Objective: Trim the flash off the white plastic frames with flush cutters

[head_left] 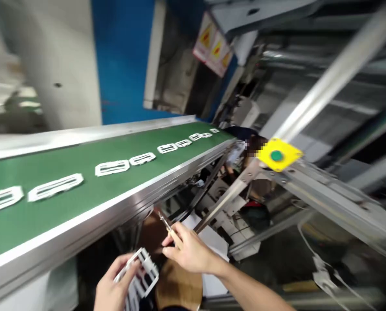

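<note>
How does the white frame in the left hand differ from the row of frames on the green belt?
The held frame is gripped in the left hand, below the near belt edge; the row of frames rests on the green belt. The held frame is tilted up, while the row of frames lies flat. Both are white and open in the middle.

White rectangular plastic frames (112, 167) line a green flat conveyor belt (92, 188) edged in silver, near a yellow plate (288, 156) bearing a green round button (276, 155).
</note>
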Action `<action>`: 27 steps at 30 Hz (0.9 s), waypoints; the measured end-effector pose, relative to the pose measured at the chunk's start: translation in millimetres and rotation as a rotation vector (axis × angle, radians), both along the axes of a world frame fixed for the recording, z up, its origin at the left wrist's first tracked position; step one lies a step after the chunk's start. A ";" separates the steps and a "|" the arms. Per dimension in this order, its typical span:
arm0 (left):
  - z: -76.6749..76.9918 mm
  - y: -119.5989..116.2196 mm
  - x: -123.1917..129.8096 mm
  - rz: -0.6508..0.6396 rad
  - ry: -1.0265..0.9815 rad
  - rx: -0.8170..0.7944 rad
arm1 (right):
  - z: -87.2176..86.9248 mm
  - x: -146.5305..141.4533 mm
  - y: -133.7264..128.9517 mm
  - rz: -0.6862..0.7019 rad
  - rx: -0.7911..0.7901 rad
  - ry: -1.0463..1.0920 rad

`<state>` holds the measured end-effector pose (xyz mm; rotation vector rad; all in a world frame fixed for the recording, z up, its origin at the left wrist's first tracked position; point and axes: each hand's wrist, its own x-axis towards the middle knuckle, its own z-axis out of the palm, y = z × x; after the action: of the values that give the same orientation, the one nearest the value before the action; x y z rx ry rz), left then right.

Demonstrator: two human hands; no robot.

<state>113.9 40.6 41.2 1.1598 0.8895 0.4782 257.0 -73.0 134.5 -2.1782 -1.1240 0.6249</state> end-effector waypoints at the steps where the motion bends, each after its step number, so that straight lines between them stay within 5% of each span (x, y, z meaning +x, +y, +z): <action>1: -1.2 -3.4 -7.6 0.004 -0.033 -0.036 | -15.0 -11.1 9.2 0.030 -0.007 0.058; 5: 3.9 -7.8 -29.3 0.021 -0.096 -0.164 | -47.0 -41.2 32.3 0.099 -0.018 0.178; 13: 11.5 -2.2 -85.7 -0.014 -0.087 -0.333 | -65.9 -51.1 39.0 0.357 0.031 0.641; 16: 11.2 5.3 -101.1 -0.119 -0.093 -0.362 | -74.3 -53.2 40.8 0.464 -0.027 0.772; 20: 16.5 9.3 -111.0 -0.285 -0.064 -0.282 | -83.1 -54.8 42.3 0.568 -0.067 0.890; 27: 20.2 3.5 -119.8 -0.329 0.039 -0.137 | -98.7 -58.1 37.9 0.624 -0.058 0.955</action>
<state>-5.9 44.2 61.4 1.1646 0.7343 0.1243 198.9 -35.2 35.8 -1.2091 -1.1803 1.7325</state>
